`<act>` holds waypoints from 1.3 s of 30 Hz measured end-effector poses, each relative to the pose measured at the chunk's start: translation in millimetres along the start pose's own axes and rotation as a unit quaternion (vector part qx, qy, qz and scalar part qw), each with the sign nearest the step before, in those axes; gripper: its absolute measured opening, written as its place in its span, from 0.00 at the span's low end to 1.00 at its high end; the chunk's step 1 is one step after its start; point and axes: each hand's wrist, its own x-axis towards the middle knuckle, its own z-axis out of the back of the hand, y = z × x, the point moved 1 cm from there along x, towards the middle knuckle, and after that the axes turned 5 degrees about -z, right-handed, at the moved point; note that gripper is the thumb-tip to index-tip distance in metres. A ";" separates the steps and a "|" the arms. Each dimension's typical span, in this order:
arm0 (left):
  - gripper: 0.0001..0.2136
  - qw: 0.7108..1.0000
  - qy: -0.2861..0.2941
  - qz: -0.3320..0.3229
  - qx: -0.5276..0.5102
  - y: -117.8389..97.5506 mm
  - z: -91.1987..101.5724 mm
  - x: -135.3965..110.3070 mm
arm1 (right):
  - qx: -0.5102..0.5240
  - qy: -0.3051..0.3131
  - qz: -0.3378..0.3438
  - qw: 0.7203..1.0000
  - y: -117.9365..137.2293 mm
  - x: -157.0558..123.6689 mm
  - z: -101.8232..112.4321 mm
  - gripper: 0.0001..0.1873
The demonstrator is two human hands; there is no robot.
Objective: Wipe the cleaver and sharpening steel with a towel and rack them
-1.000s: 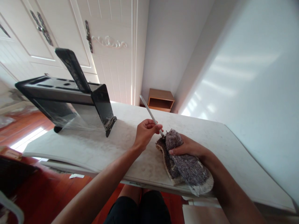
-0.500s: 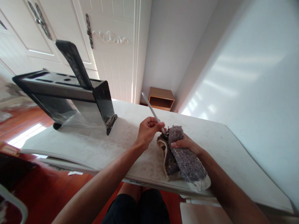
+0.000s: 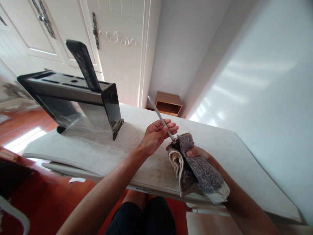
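Observation:
A sharpening steel (image 3: 158,112), a thin grey rod with a tapered tip, points up and to the left. My left hand (image 3: 156,135) holds the rod low down, thumb against its shaft, the other fingers loosely extended behind it. Around the steel's dark handle (image 3: 180,146), which shows only in part, lies a folded grey-brown cloth (image 3: 204,173) with cream edges. My right hand (image 3: 197,153) grips this cloth and the handle inside it, thumb on top; its other fingers are hidden beneath. Both hands are over the white tabletop (image 3: 137,163).
To the left stands a black and grey knife block (image 3: 70,88) with one black-handled knife (image 3: 83,63) in it. A white wall (image 3: 269,81) borders the table on the right. White cabinets (image 3: 122,58) and a small wooden shelf unit (image 3: 168,101) are beyond.
My left fingers have loosened and spread out around the rod. The cloth has shifted slightly right and toward me with my right hand, showing more of the dark handle. The view has shifted slightly.

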 end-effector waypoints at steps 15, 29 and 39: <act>0.21 0.981 -0.151 -0.030 0.118 2.3 12.0 7.5 | -0.165 -0.018 0.014 0.986 14.0 -8.7 3.8 0.24; 0.23 0.958 -0.171 -0.045 0.226 5.0 2.7 5.1 | -0.164 -0.077 0.067 0.981 7.9 -8.0 -5.8 0.28; 0.25 0.955 -0.036 0.049 0.291 21.5 -5.8 -3.0 | -0.074 -0.114 0.174 0.975 -0.6 1.1 -8.4 0.26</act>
